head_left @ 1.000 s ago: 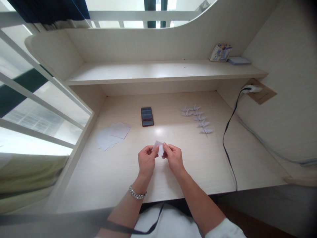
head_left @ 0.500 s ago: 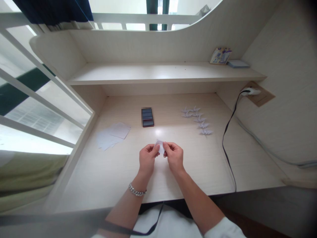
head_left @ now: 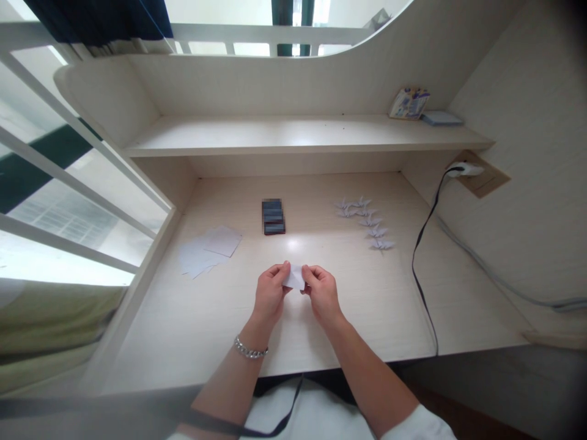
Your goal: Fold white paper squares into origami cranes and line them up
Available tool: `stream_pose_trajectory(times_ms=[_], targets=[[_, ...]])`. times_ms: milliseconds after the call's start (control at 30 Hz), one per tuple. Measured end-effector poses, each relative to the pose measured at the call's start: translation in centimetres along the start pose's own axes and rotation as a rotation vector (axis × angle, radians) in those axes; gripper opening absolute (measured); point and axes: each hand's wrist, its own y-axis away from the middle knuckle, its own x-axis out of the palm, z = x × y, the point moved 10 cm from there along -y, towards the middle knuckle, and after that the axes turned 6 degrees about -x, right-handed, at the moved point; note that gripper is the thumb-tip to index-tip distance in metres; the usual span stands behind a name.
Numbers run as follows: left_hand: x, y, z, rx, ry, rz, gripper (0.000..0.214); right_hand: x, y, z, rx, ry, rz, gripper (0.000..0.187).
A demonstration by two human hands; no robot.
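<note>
A small piece of white folded paper (head_left: 294,278) is held between both hands above the desk. My left hand (head_left: 271,287) pinches its left side with thumb and fingers, and a silver chain bracelet circles that wrist. On the opposite side, my right hand (head_left: 320,288) grips the paper's right edge in a pinch. Several folded paper cranes (head_left: 372,225) stand in a bent row toward the back right of the desk. To the left lie several flat white paper sheets (head_left: 208,250), overlapping one another.
A dark phone-like device (head_left: 273,217) with a blurred face lies at the desk's back middle. A black cable (head_left: 416,263) runs from the wall socket (head_left: 479,173) down over the desk's right side. Above is a shelf (head_left: 293,131) bearing a small colourful box (head_left: 409,102).
My left hand has shifted slightly left and its thumb has moved up. More of the paper's flat face shows between the hands. The right hand has barely moved.
</note>
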Motion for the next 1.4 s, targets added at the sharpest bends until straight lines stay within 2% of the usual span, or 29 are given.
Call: stream_pose_trajectory(times_ms=[167, 267, 367, 467, 700, 1000, 1133, 1300, 1400], targets=[[-0.6, 0.0, -0.2, 0.086, -0.054, -0.072, 0.032, 0.2, 0.0, -0.5, 0.057, -0.106, -0.052, 0.026], [-0.6, 0.1, -0.4, 0.127, 0.006, -0.1, 0.032, 0.9, 0.0, -0.7, 0.091, -0.219, -0.055, 0.023], [-0.6, 0.1, -0.4, 0.14, 0.063, -0.097, 0.031, 1.3, 0.1, -1.0, 0.143, -0.294, -0.048, 0.022], [-0.5, 0.2, -0.7, 0.163, 0.01, -0.063, 0.029, 1.2, 0.1, -0.8, 0.133, -0.318, -0.047, 0.024], [-0.4, 1.1, -2.2, 0.258, -0.12, -0.001, 0.021, 0.0, 0.4, 0.7, -0.012, -0.208, -0.044, 0.022], [-0.3, 1.4, -2.1, 0.245, -0.144, 0.022, 0.019, 0.3, 0.7, 0.3, 0.015, -0.25, -0.042, 0.019], [-0.8, 0.9, -1.6, 0.225, -0.118, 0.004, 0.021, 0.0, 0.7, -0.1, 0.025, -0.238, -0.06, 0.025], [-1.4, 0.3, -1.2, 0.194, -0.116, -0.034, 0.027, 0.8, 1.0, -0.9, 0.06, -0.117, 0.105, 0.026], [-0.7, 0.4, -1.1, 0.168, -0.136, 0.015, 0.031, 0.3, 0.9, -0.6, -0.004, -0.039, 0.079, 0.026]])
